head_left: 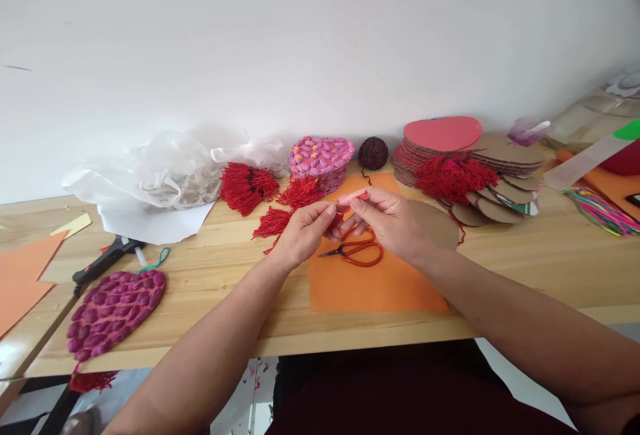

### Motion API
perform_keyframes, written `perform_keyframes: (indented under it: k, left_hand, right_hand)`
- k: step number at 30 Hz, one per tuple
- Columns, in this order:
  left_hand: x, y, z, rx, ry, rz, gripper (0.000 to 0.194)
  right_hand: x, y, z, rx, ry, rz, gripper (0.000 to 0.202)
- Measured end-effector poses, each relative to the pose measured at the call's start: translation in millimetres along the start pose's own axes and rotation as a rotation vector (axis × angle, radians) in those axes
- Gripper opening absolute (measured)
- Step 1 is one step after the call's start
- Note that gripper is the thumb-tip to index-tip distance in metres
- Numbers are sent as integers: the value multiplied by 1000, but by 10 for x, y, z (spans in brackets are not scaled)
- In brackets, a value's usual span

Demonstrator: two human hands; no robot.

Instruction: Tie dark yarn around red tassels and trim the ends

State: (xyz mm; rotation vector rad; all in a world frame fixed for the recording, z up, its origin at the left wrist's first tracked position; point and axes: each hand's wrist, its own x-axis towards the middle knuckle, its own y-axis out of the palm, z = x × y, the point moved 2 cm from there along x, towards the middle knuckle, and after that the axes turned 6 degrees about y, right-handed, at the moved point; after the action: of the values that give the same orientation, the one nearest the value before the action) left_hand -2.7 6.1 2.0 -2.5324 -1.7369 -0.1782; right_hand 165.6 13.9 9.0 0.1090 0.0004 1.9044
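Note:
My left hand (306,231) and my right hand (395,221) meet above an orange sheet (377,293), thumbs and fingers pinched together. Between their fingertips shows a bit of red yarn (363,195); most of it is hidden by the fingers. Just below my hands, scissors with orange handles (364,261) lie on the sheet, blades pointing left. Red yarn tassels (273,223) rest left of my fingers. A brown cardboard piece (435,221) lies partly behind my right hand.
At the back stand a pink pebbled stack (323,158), a dark yarn ball (373,153) and stacked cardboard shapes (443,133) with red yarn (455,178). To the left are a plastic bag (150,171), a glue gun (107,261) and a purple pebbled heart (117,311). Colourful cords (605,211) lie right.

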Motion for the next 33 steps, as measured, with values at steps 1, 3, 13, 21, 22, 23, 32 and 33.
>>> perform_keyframes:
  k: [1,3,13,21,22,23,32,33]
  left_hand:
    - [-2,3,-5,7,-4,4,43]
    - [-7,8,-18,32,0,31,38]
    - [-27,-8,-35,397,62,63,22]
    - [-39,-27,-115,518,45,60,20]
    - [-36,-34,-121,525,48,66,21]
    - [-32,-43,-124,533,55,67,21]
    - [18,-149,-83,307,68,-317,11]
    - [13,-138,-97,194,135,-347,15]
  right_hand:
    - [5,-11,-4,-18,-13,-19,27]
    - [13,-20,-10,-36,-34,-32,25]
    - [-18,13,-14,-62,-91,6,23]
    - [-34,42,80,105,-97,65,24]
    - [-34,32,101,110,-96,48,24]
    - [-32,18,123,113,-96,30,25]
    - [37,-127,182,160,-85,-153,27]
    - [41,-111,156,178,-45,-126,27]
